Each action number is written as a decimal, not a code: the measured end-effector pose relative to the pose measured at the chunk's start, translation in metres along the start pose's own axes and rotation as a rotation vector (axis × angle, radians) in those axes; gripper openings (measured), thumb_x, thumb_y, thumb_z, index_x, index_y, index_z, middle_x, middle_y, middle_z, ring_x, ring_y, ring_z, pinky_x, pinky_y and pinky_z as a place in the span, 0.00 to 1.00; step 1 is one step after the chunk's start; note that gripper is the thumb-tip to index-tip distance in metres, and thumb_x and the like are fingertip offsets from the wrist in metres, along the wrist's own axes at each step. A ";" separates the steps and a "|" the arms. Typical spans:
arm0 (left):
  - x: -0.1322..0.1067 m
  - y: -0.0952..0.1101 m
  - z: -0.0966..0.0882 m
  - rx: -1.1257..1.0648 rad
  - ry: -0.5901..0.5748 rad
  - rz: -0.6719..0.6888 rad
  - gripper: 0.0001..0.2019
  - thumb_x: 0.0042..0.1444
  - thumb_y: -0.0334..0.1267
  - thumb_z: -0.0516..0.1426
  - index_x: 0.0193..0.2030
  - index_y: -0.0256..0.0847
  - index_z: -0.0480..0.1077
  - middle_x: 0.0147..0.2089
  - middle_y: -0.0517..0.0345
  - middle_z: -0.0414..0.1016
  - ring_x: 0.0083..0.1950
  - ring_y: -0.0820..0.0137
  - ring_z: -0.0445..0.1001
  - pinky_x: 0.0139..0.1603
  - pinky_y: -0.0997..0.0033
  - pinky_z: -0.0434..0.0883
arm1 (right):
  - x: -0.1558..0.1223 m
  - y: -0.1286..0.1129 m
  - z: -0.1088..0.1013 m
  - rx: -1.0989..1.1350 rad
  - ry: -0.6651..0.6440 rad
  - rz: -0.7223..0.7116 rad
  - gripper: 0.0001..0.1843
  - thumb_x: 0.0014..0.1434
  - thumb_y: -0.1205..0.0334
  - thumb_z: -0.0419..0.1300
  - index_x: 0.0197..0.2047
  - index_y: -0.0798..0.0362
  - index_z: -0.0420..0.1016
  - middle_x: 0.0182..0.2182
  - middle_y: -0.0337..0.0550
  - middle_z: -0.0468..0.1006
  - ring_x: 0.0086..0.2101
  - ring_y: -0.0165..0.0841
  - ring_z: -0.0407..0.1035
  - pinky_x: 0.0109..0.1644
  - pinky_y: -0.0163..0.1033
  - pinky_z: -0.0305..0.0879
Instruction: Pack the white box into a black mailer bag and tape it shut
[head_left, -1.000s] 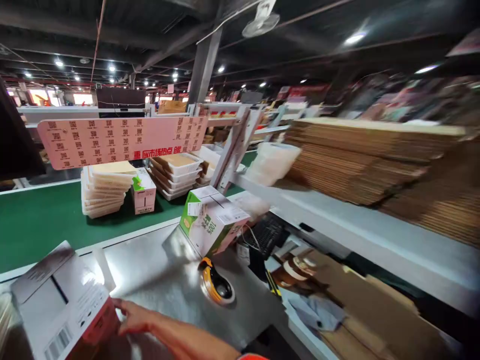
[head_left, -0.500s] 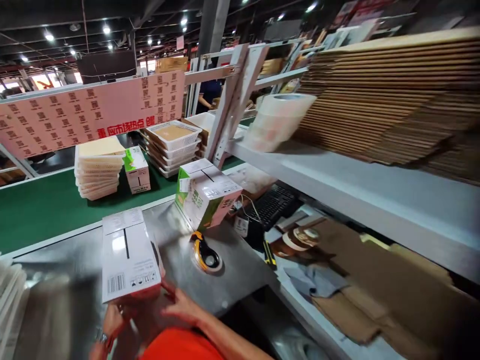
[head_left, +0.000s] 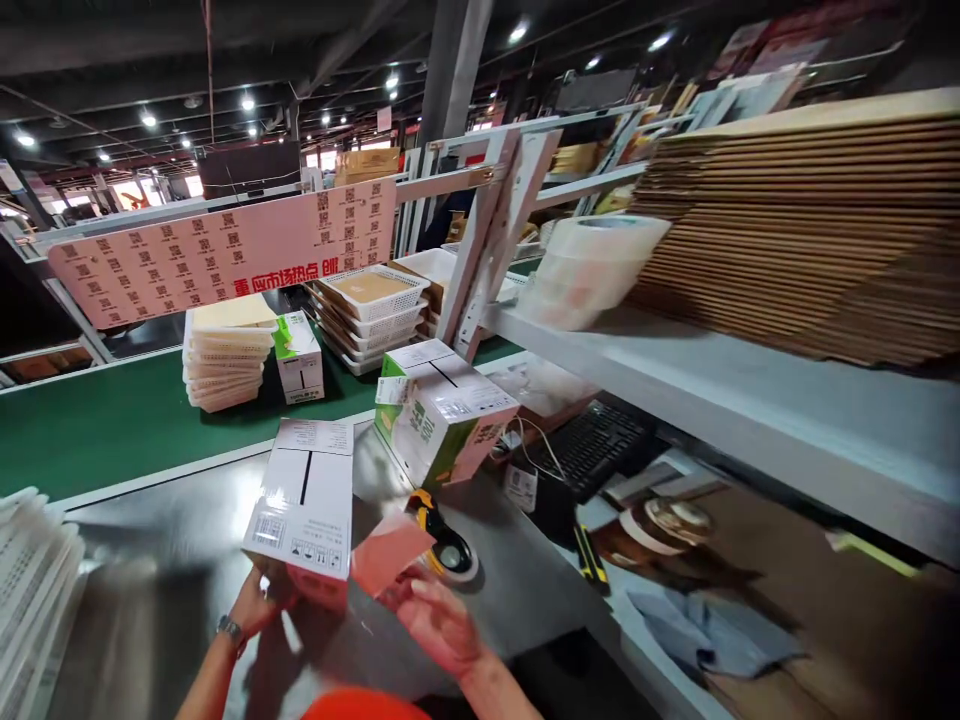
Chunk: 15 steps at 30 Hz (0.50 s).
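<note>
A white carton [head_left: 306, 497] with a barcode and a pink side sits tilted on the steel table [head_left: 150, 560]. My left hand [head_left: 253, 605] grips its near left corner from below. My right hand [head_left: 435, 620] is at its near right side, fingers curled by an opened pink flap [head_left: 390, 550]; motion smears the fingers. A yellow-and-black tape dispenser [head_left: 444, 535] lies just beyond the right hand. A green-and-white carton [head_left: 439, 410] stands behind it.
A green conveyor belt [head_left: 90, 425] carries a stack of white trays [head_left: 225, 355], a small box [head_left: 298, 357] and white baskets [head_left: 371, 305]. Flat cardboard [head_left: 810, 220] and clear tape rolls [head_left: 592, 265] fill the right shelf. A keyboard [head_left: 592, 450] lies below. White trays [head_left: 34, 590] sit at left.
The white carton has been pulled from the far left to the table's middle in front of me. Both hands now hold it, and a pink flap has opened at its near end.
</note>
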<state>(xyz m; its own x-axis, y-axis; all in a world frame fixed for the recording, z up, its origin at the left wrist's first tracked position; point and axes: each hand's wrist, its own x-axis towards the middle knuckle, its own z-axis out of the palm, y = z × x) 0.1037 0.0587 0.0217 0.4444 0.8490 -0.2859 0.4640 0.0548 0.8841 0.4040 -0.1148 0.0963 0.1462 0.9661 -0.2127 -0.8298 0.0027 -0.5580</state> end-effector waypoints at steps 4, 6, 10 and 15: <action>-0.014 -0.005 -0.018 -0.061 0.223 0.069 0.43 0.50 0.55 0.67 0.72 0.43 0.68 0.79 0.34 0.70 0.79 0.41 0.69 0.74 0.41 0.75 | 0.001 -0.005 0.010 -0.013 -0.008 0.164 0.36 0.51 0.24 0.74 0.51 0.43 0.89 0.54 0.54 0.89 0.55 0.50 0.82 0.58 0.55 0.79; -0.026 0.000 -0.028 -0.064 0.341 0.171 0.43 0.58 0.53 0.64 0.78 0.44 0.61 0.82 0.36 0.64 0.82 0.44 0.65 0.77 0.44 0.73 | 0.004 -0.009 0.020 -0.033 -0.033 0.285 0.43 0.52 0.17 0.68 0.51 0.46 0.90 0.51 0.57 0.89 0.50 0.51 0.84 0.50 0.54 0.82; -0.062 0.043 -0.037 0.147 0.526 0.520 0.37 0.69 0.43 0.58 0.83 0.54 0.55 0.85 0.43 0.60 0.84 0.45 0.61 0.81 0.39 0.70 | 0.011 -0.015 0.035 -0.035 -0.068 0.462 0.43 0.56 0.17 0.65 0.47 0.50 0.89 0.43 0.56 0.90 0.37 0.46 0.84 0.40 0.49 0.83; -0.095 0.111 -0.025 0.472 0.595 0.824 0.37 0.66 0.33 0.60 0.81 0.54 0.60 0.88 0.43 0.49 0.89 0.39 0.47 0.79 0.22 0.66 | 0.018 -0.008 0.014 -0.134 -0.128 0.506 0.34 0.54 0.30 0.74 0.50 0.50 0.88 0.44 0.54 0.90 0.36 0.39 0.83 0.40 0.41 0.81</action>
<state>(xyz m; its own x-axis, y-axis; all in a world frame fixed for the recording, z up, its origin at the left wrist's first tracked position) 0.0940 -0.0030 0.1567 0.3712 0.6570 0.6561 0.4970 -0.7375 0.4572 0.4057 -0.0942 0.1080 -0.3279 0.8621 -0.3865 -0.7023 -0.4960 -0.5106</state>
